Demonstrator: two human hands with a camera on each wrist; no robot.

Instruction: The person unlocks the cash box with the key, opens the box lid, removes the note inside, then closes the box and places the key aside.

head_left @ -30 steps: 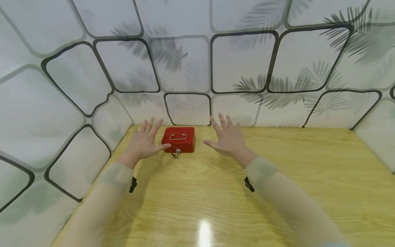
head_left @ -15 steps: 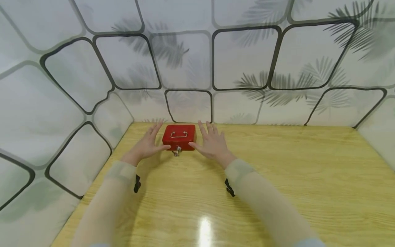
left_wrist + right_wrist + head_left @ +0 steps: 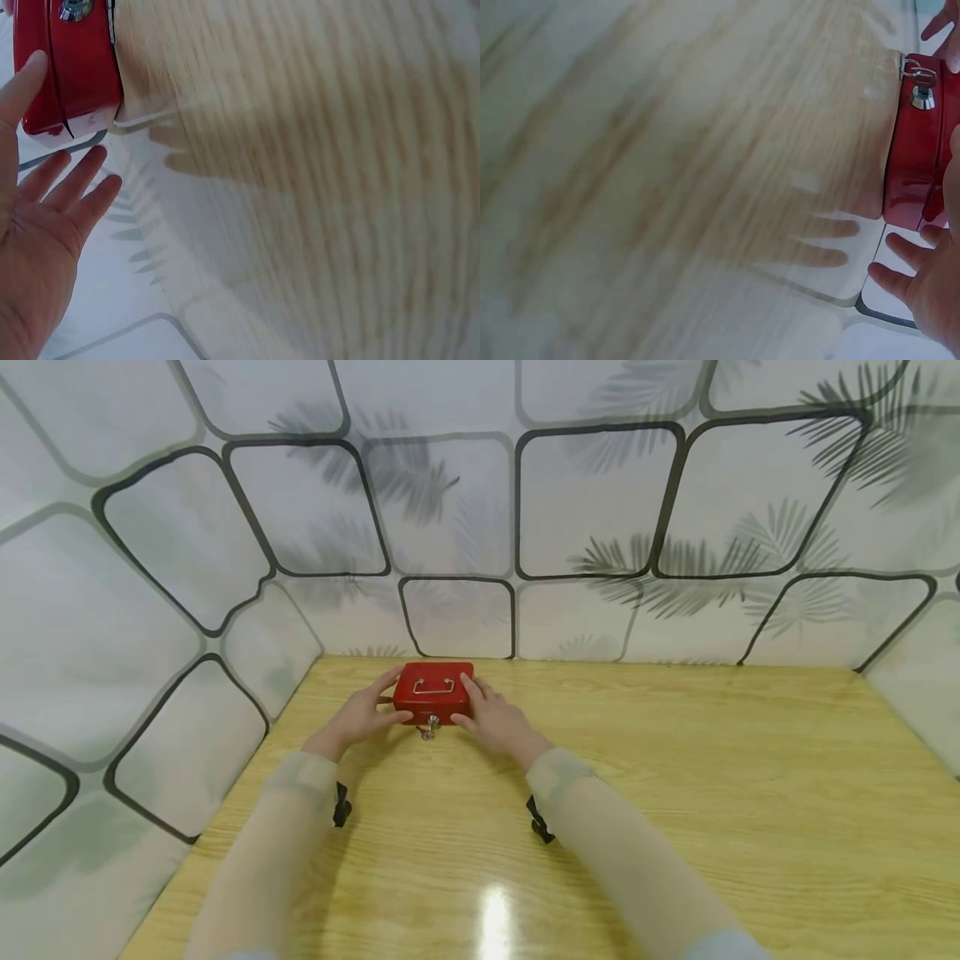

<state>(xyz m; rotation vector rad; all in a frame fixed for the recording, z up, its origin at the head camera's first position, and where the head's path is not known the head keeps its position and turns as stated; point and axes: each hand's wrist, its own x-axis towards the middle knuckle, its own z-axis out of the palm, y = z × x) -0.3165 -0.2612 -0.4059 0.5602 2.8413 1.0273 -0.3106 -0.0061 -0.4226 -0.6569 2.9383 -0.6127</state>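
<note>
A small red cash box (image 3: 433,705) sits near the back of the table, a thin metal handle (image 3: 433,692) on its lid. Keys (image 3: 427,734) hang from the lock (image 3: 922,97) in its front face. At the box's left side is my left hand (image 3: 358,717), thumb across the front corner, fingers spread along the side. The left wrist view shows several of those fingers extended beside the box with a gap. My right hand (image 3: 497,723) flanks the right side, thumb at the front, fingers extended by the edge. Firm contact cannot be confirmed for either hand.
The wood-grain table (image 3: 675,793) stretches to the right and toward me. Behind it stands a pale patterned wall (image 3: 592,510), with another wall (image 3: 150,677) close on the left. Black straps (image 3: 342,804) show at both wrists.
My right hand has moved left to the box's right side. The left hand has come slightly right, closer to the box. On the table, the cash box stays in place.
</note>
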